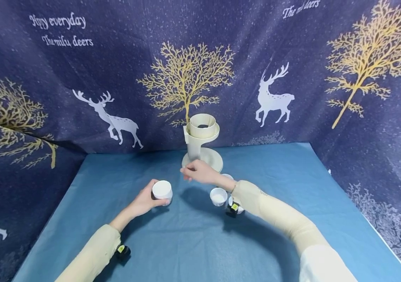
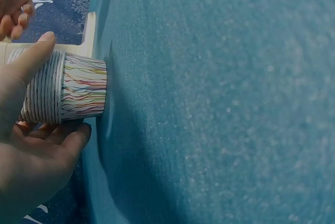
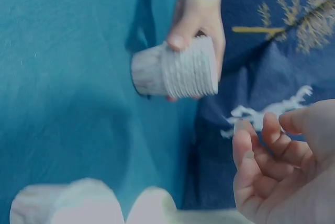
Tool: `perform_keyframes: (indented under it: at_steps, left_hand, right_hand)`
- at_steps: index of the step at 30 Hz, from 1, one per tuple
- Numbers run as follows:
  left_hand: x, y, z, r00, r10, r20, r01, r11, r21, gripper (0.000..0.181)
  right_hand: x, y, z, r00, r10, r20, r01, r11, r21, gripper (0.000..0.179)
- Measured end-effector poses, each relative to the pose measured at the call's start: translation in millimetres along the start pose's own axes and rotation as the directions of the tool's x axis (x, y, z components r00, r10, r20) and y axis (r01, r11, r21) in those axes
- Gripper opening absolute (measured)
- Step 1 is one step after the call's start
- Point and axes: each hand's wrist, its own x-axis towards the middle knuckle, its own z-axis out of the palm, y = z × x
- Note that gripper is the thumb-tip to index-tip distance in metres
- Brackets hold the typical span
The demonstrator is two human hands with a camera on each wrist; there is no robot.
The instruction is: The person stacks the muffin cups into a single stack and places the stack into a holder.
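My left hand grips a nested stack of paper cups, thumb on one side and fingers on the other. In the left wrist view the stack lies sideways across the picture, with colored wavy lines on the outermost cup and several rims packed together. To the right, apart from the stack, my right hand hovers in front of a cream stand. Its fingers are loosely bent and nothing shows between them. Beneath the right wrist stands a white paper cup, with other cups partly hidden by the arm.
The cream stand has a round base and an upper ring holding a short open cylinder. It stands at the back of the blue-covered table. Behind it hangs a dark blue cloth printed with deer and trees.
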Motion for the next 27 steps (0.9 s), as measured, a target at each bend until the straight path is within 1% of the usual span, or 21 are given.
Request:
perform_keyframes:
  at_steps: [4, 9, 15, 20, 22, 24, 27]
  left_hand:
    - [-0.4, 0.0, 0.1, 1.0, 0.002, -0.012, -0.002, 1.0, 0.009, 0.067]
    - [-0.8, -2.8, -0.8, 1.0, 0.002, -0.022, -0.001, 1.0, 0.027, 0.069]
    - [-0.8, -3.1, -0.1, 1.0, 0.002, -0.026, -0.001, 0.999, 0.039, 0.069]
    - [-0.2, -1.7, 1.4, 1.0, -0.006, -0.023, 0.007, 0.999, 0.039, 0.069]
    - [0.1, -1.3, 1.7, 1.0, -0.01, -0.025, 0.011, 0.999, 0.035, 0.07]
    - [0.2, -1.1, 1.7, 1.0, -0.013, -0.024, 0.014, 0.999, 0.04, 0.07]
    - [0.2, -1.2, 1.5, 1.0, -0.015, -0.018, 0.015, 0.999, 0.035, 0.07]
  right_hand:
    - [-11.5, 9.3, -17.2, 1.0, 0.011, -0.02, -0.011, 1.0, 0.014, 0.037]
    - [-26.0, 33.1, -36.6, 0.998, 0.062, -0.03, -0.062, 0.998, 0.002, 0.036]
    - [-39.8, 60.5, -48.7, 0.993, 0.111, -0.033, -0.109, 0.993, 0.055, 0.033]
    - [-52.3, 79.5, -54.7, 0.989, 0.148, -0.014, -0.147, 0.987, 0.059, 0.027]
    - [-58.1, 85.8, -56.9, 0.989, 0.145, -0.004, -0.145, 0.988, 0.046, 0.025]
    - [-64.7, 90.7, -59.3, 0.991, 0.131, 0.024, -0.132, 0.991, 0.03, 0.027]
    - [-74.1, 97.8, -61.5, 0.988, 0.127, 0.084, -0.131, 0.991, 0.038, 0.04]
